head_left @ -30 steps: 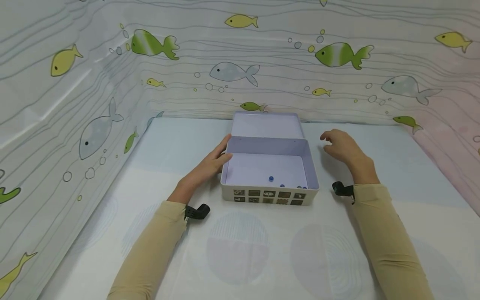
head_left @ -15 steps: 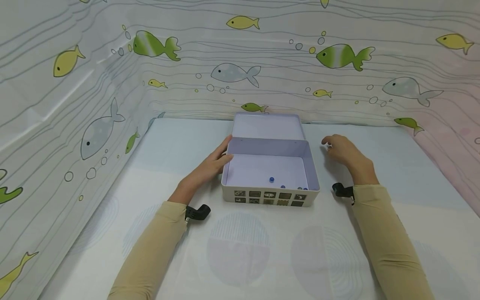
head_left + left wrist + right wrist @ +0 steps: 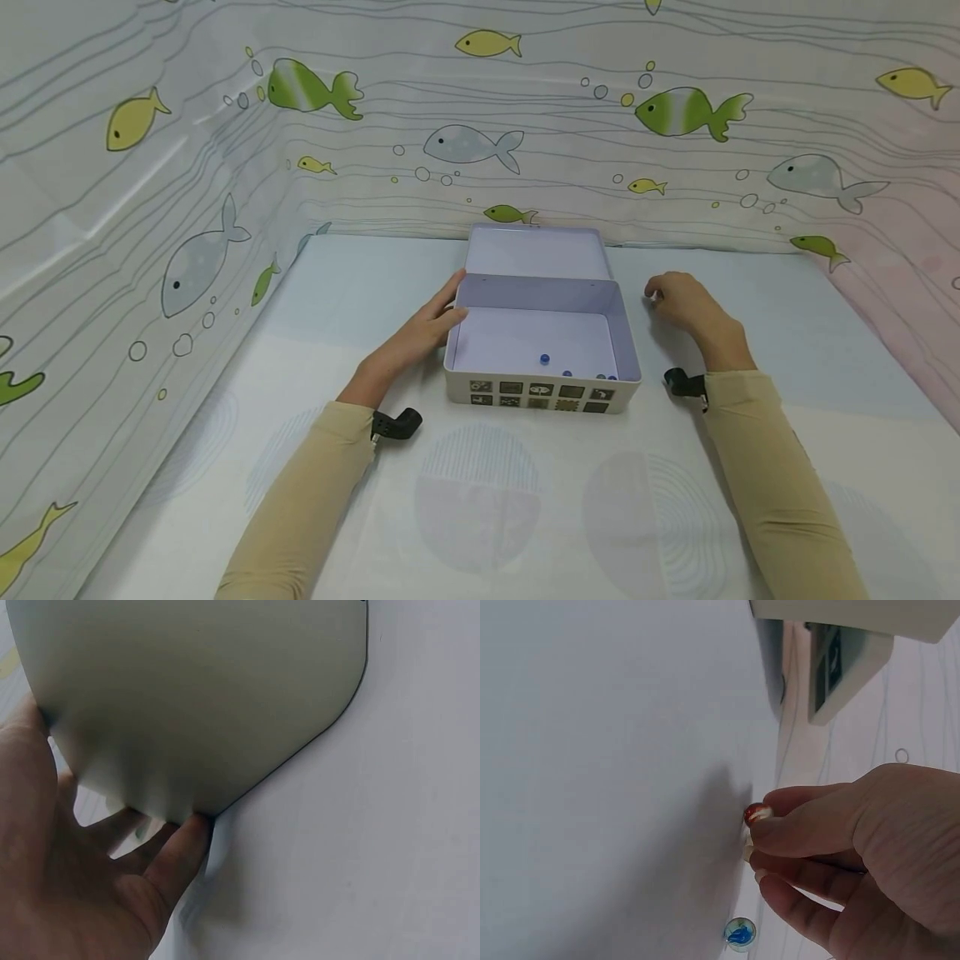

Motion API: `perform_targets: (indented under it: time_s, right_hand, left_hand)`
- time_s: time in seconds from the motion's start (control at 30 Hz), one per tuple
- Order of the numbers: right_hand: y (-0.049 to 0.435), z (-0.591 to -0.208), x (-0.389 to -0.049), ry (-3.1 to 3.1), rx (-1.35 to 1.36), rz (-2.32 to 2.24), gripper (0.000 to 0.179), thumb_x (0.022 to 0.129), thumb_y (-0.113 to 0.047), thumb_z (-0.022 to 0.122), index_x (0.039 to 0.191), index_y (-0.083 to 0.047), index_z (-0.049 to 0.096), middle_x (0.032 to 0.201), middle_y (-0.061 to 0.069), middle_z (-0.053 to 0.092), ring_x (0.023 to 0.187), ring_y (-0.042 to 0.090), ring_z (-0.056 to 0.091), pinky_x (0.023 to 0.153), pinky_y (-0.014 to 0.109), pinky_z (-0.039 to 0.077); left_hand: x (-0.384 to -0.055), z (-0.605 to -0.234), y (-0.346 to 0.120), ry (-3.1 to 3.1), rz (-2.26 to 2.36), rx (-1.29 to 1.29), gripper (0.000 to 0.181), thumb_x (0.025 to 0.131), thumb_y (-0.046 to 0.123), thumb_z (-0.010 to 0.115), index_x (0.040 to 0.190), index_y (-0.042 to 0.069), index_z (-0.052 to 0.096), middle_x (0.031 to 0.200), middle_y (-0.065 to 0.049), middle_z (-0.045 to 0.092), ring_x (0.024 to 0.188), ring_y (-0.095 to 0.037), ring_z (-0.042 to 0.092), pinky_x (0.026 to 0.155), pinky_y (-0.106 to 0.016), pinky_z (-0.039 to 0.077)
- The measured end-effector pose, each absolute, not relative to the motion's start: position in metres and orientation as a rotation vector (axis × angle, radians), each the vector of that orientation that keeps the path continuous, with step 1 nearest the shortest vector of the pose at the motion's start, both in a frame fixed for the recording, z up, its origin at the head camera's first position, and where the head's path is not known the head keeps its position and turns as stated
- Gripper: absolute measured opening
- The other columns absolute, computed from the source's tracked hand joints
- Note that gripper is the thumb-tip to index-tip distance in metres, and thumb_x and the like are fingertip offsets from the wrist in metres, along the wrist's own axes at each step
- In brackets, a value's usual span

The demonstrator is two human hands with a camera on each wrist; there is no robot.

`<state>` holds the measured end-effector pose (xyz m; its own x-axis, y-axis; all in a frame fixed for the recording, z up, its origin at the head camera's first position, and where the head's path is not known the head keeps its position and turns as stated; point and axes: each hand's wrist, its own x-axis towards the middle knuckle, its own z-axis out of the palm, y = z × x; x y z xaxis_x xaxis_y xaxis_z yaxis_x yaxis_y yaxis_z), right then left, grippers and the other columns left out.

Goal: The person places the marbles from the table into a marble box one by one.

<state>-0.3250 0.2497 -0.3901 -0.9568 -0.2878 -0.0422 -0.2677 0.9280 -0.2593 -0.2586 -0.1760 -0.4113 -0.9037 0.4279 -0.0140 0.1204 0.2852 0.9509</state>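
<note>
In the head view a pale metal box stands on the table with its lid hinged back. Several blue marbles lie inside, mostly along the front wall. My left hand holds the box by its left end, thumb at the rim, while the left wrist view has the fingertips against the end's edge. To the right of the box, my right hand pinches a red and white marble between thumb and forefinger. Near those fingers in the right wrist view is a clear marble with blue inside.
The open lid leans back close to the fish-patterned wall covering. A pale patterned cloth covers the table. Each wrist wears a small black camera, such as the left one.
My right hand has lowered slightly toward the table, and its thumb and forefinger have drawn together round the red and white marble. The left hand has stayed on the box.
</note>
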Motion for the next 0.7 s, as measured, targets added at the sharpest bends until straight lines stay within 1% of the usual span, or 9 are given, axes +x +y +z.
perform_targets:
  time_s: [0.1, 0.33, 0.57, 0.7]
  right_hand:
    - [0.2502, -0.3901, -0.3253, 3.006, -0.456, -0.382, 0.029, 0.089, 0.005, 0.05, 0.11, 0.008, 0.068, 0.105, 0.027, 0.065, 0.098, 0.039, 0.057, 0.089, 0.056, 0.047]
    - [0.2479, -0.3909, -0.3253, 3.016, -0.53, -0.372, 0.024, 0.086, 0.003, 0.052, 0.1, 0.005, 0.072, 0.098, 0.024, 0.068, 0.092, 0.037, 0.059, 0.085, 0.054, 0.048]
    - [0.2445, -0.3911, -0.3222, 2.989, -0.444, -0.396, 0.022, 0.087, -0.002, 0.054, 0.1, 0.003, 0.071, 0.094, 0.02, 0.066, 0.085, 0.032, 0.056, 0.075, 0.048, 0.049]
    - [0.2431, -0.3896, -0.3208, 2.97, -0.425, -0.397, 0.021, 0.087, -0.003, 0.054, 0.099, 0.002, 0.071, 0.093, 0.019, 0.066, 0.084, 0.031, 0.055, 0.07, 0.044, 0.048]
  left_hand:
    - [-0.2579, -0.4098, -0.1758, 2.288, 1.657, 0.502, 0.065, 0.107, 0.033, 0.043, 0.158, 0.045, 0.004, 0.166, 0.02, 0.002, 0.155, -0.026, 0.012, 0.117, -0.061, 0.028]
    - [-0.2591, -0.4107, -0.1756, 2.259, 1.678, 0.498, 0.065, 0.107, 0.033, 0.043, 0.157, 0.047, 0.004, 0.167, 0.017, 0.002, 0.155, -0.025, 0.012, 0.119, -0.06, 0.027]
    - [-0.2577, -0.4107, -0.1754, 2.292, 1.669, 0.494, 0.066, 0.106, 0.037, 0.044, 0.159, 0.043, 0.004, 0.167, 0.016, 0.004, 0.155, -0.027, 0.013, 0.117, -0.06, 0.029]
    - [-0.2577, -0.4108, -0.1754, 2.291, 1.662, 0.485, 0.067, 0.106, 0.039, 0.044, 0.158, 0.044, 0.004, 0.167, 0.018, 0.004, 0.155, -0.026, 0.013, 0.117, -0.059, 0.03]
